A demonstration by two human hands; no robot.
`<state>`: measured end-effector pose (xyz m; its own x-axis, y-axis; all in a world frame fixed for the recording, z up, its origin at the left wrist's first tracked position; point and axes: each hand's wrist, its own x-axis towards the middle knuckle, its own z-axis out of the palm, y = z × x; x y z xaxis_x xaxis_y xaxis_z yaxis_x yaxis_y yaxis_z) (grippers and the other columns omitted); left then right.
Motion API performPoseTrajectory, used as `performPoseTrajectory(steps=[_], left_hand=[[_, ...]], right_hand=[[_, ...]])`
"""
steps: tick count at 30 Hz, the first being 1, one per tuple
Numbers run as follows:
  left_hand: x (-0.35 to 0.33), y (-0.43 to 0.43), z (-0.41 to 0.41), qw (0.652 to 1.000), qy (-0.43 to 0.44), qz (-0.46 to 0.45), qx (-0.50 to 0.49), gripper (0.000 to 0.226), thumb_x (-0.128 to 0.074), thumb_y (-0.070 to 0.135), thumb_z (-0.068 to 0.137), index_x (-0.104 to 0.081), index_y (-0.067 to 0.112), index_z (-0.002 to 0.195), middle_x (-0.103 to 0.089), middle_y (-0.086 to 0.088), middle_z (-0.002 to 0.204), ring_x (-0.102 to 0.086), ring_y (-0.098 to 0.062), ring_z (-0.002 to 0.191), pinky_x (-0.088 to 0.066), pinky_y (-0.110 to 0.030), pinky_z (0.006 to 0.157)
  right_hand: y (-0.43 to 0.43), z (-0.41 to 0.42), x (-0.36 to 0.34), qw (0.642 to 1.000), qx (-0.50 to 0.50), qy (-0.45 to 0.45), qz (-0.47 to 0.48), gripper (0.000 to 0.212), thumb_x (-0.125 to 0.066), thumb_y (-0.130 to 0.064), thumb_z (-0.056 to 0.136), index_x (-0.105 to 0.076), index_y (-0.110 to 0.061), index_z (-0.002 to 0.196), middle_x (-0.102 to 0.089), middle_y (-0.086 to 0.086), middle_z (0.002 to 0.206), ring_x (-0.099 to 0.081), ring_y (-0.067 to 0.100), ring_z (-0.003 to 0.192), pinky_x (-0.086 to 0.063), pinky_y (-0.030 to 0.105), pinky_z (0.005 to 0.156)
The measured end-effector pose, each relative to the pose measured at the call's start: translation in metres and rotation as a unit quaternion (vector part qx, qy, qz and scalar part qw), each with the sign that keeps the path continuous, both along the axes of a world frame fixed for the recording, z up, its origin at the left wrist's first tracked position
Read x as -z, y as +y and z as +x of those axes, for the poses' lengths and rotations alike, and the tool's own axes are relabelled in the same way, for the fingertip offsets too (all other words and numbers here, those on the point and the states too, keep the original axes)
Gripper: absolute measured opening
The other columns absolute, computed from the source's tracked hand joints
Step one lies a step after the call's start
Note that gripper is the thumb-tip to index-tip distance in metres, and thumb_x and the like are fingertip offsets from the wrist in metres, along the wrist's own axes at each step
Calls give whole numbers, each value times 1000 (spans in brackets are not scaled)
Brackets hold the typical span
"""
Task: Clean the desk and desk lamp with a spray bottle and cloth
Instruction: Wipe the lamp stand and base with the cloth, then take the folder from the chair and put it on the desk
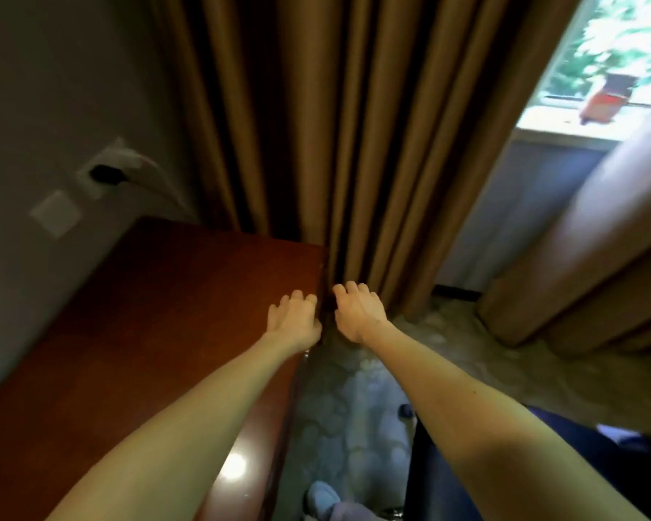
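**Fig. 1.** Head view, looking down along 2 bare forearms. The desk, a reddish-brown polished top, is seen at lower left, with its back edge against a grey wall and its right-hand edge running up the middle of the frame. A bright spot of reflected light is seen on the top near the lower edge.

The left hand is laid palm down on the desk top just inside its right-hand edge. Its fingers are loosely bent, the thumb lies along the edge, and nothing is seen held. The right hand is held just beyond that edge, near the left hand but apart from it. It is also palm down with loosely bent fingers, and no object is seen in it. Whether its fingertips touch the curtain cannot be told.

Brown pleated curtain is hung behind the desk and both hands. A 2nd fold of curtain is seen at right, below a window. A blurred red object is set on the sill.

On the wall, a socket with a dark plug and a pale switch plate are seen. A patterned floor lies beside the desk, with a grey slipper at the bottom.
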<state>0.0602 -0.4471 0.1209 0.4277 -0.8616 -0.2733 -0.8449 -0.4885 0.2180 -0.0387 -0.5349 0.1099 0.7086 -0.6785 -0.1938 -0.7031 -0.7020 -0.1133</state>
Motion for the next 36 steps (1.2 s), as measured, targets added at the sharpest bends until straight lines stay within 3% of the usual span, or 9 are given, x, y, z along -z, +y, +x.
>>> performPoseTrajectory(steps=[8,16,22,27,31,36], left_hand=[[25,-42,-100,982,11,4,187,42,-45,30,92,-46,17,131,-47,-9,133,-46,-30,121,-41,-43,97],[65,-37,-213,941,58,71,326,37,-45,28,90,-50,15,124,-49,-10,129,-49,-32,117,-41,-43,96],[98,-42,-275,918,81,120,369,30,-45,27,89,-50,11,115,-50,-12,121,-52,-33,108,-47,-42,86],[138,-68,-322,897,70,170,402,34,-45,30,92,-46,11,119,-46,-12,127,-47,-33,117,-44,-44,95],[193,-94,-355,881,54,182,433,38,-46,33,92,-44,12,124,-46,-11,128,-46,-32,119,-42,-43,94],[284,-118,-383,885,76,210,408,39,-46,36,93,-42,10,121,-47,-11,129,-47,-31,121,-42,-43,93]], right_hand=[[5,-141,20,979,198,34,17,43,-51,-17,90,-40,-11,131,-47,12,128,-46,32,116,-42,42,92],[65,-269,77,924,354,92,109,37,-46,-22,94,-41,-12,128,-45,12,131,-42,33,122,-39,42,96],[81,-344,109,880,439,85,162,37,-42,-25,96,-39,-12,131,-43,10,134,-41,30,124,-38,40,98],[83,-394,142,833,509,64,205,40,-41,-27,96,-37,-15,135,-43,8,136,-40,29,124,-39,40,99],[86,-423,191,790,560,58,242,42,-42,-28,97,-37,-15,137,-42,7,137,-40,27,124,-40,39,100],[88,-447,275,723,636,30,266,44,-44,-27,97,-36,-16,138,-42,5,139,-40,24,126,-40,37,102]])
